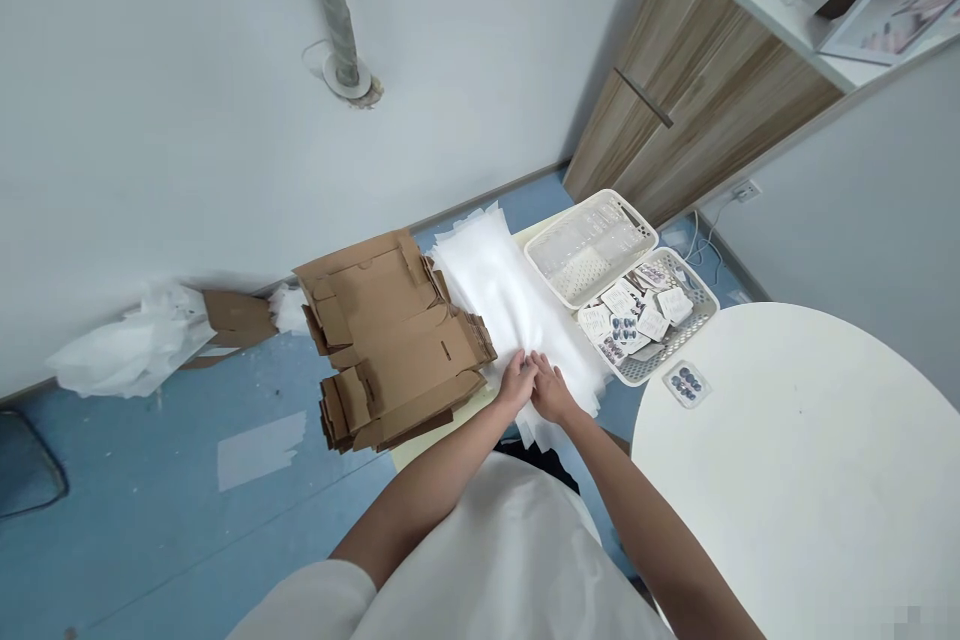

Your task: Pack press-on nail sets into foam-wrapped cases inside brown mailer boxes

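A stack of thin white foam packing sheets (487,270) lies in front of me, its edges uneven. My left hand (517,382) is at the near part of the stack, fingers closed in a pinch on the top sheet. Close beside it, almost touching, my right hand (552,392) has its fingertips drawn together on the same sheet. Small creases run out from the fingertips. To the left of the sheets lies a pile of flattened brown cardboard boxes (405,350), partly next to my left wrist.
Right of the sheets are a white basket of clear plastic cases (637,220) and a white basket of cards and small packs (641,383). A clear pack (685,384) lies on the round white table (810,480). White wrapping (142,340) sits by the wall; a wooden cabinet (697,70) stands behind.
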A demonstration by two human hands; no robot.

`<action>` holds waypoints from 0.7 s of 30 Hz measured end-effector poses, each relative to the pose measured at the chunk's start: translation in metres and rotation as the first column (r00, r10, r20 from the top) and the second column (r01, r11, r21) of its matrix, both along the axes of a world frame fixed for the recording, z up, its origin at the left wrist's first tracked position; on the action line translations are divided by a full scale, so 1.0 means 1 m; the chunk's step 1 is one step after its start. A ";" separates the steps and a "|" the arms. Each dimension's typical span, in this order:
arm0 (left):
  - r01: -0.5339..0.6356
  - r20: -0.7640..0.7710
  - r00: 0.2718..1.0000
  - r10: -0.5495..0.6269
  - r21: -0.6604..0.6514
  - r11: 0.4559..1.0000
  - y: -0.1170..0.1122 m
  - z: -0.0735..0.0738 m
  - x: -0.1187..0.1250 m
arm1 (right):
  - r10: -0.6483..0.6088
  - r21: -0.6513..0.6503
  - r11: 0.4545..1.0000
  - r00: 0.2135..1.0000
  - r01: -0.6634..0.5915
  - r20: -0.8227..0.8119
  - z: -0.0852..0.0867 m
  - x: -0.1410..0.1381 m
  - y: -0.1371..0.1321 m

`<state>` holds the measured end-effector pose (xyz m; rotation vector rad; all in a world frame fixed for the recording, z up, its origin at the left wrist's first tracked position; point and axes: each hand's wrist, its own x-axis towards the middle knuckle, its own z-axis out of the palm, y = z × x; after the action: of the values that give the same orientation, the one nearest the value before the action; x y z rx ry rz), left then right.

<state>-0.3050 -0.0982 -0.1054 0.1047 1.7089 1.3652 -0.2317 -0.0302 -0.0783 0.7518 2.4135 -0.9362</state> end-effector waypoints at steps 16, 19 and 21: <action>-0.121 -0.046 0.992 0.119 -0.031 0.992 0.006 -0.002 -0.002 | -0.466 0.019 0.870 0.833 0.493 -0.298 0.007 0.003 0.037; -0.116 0.013 0.993 0.117 -0.021 0.993 0.008 -0.001 0.000 | -0.466 0.083 0.857 0.833 0.509 -0.299 0.010 -0.001 0.044; -0.120 0.043 0.992 0.121 -0.021 0.993 0.010 0.001 0.001 | -0.432 0.179 0.842 0.834 0.510 -0.344 0.015 -0.002 0.047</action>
<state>-0.3042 -0.0886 -0.1043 -0.0394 1.7142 1.4286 -0.2337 0.0173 -0.0636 1.4631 2.6985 -0.9669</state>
